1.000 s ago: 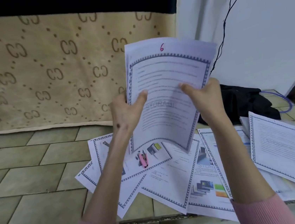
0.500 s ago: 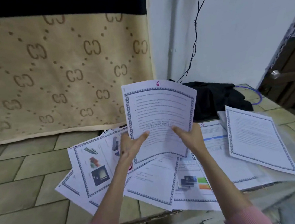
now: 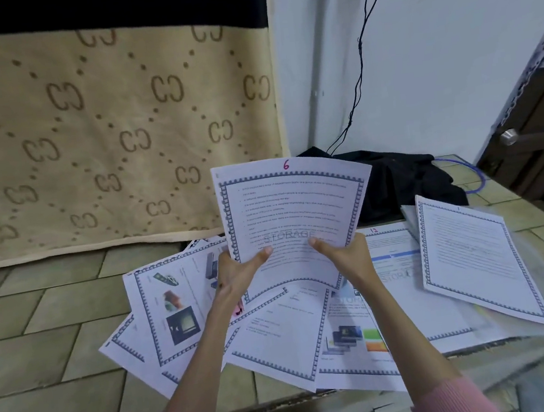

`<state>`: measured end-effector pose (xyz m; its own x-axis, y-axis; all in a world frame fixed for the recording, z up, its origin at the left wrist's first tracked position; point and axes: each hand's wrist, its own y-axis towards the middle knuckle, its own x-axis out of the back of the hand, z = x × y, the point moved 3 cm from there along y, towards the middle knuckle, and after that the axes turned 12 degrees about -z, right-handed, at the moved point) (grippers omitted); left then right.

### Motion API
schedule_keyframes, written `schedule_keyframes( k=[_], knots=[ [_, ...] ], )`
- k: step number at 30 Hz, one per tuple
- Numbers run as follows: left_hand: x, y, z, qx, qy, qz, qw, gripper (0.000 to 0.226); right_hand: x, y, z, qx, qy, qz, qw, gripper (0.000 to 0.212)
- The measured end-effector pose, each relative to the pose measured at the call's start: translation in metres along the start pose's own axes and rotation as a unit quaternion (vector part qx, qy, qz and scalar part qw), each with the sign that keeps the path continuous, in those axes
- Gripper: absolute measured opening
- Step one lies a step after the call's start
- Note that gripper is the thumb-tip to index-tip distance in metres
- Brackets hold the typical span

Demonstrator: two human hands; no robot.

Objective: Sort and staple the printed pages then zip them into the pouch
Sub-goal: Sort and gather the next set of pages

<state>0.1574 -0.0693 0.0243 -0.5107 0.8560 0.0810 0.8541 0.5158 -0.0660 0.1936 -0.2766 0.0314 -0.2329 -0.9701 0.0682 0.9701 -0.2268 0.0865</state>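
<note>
Patterned beige cloth (image 3: 112,129) hung behind a tiled surface (image 3: 41,333), white wall (image 3: 432,52) to the right with a black cable (image 3: 360,60) running down to a dark bundle (image 3: 406,180).

Compared with a second ago the whole view had dropped and swung right: more wall and a door edge (image 3: 542,148) showed, and the held sheets sat lower in the view, nearer the surface. Much of that looked like head motion, though the hands also seemed to have come down toward the spread.

Spread of printed pages (image 3: 288,332) lay fanned and overlapping on the surface. One picture page (image 3: 173,305) lay at left, a page marked 12 (image 3: 392,260) right of centre, and a further text sheet (image 3: 473,257) lay tilted at far right. No pouch could be made out with certainty; a pale translucent edge at far right might be it, too blurred to say.

Held stack (image 3: 294,217), top sheet marked 6, stood upright above the spread, bowed. The marked number faced the camera, so the judgement is that sorting was in progress, this page being placed in order. Stapling not yet begun.

Left hand (image 3: 237,274) gripped the stack's lower left edge, thumb on the front. Right hand (image 3: 347,254) gripped the lower right edge likewise. Hands apart, each clamped on the paper.

A small pink object (image 3: 239,308) peeped beside the left wrist, possibly the stapler; mostly hidden.
</note>
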Motion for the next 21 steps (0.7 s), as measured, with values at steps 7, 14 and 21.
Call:
schedule_keyframes(
  k=[7, 14, 21],
  knots=[
    [0.008, 0.008, 0.004, -0.014, 0.028, 0.028, 0.999, 0.043, 0.012, 0.006, 0.003, -0.013, 0.015, 0.076, 0.997, 0.028],
    [0.013, 0.010, -0.013, -0.041, 0.034, 0.057, 0.997, 0.026, 0.012, 0.013, 0.012, 0.005, 0.005, 0.127, 0.992, 0.032],
    [0.008, -0.001, -0.001, -0.041, 0.039, 0.059, 0.997, 0.030, 0.008, 0.009, 0.002, 0.000, 0.001, 0.107, 0.994, 0.043]
  ],
)
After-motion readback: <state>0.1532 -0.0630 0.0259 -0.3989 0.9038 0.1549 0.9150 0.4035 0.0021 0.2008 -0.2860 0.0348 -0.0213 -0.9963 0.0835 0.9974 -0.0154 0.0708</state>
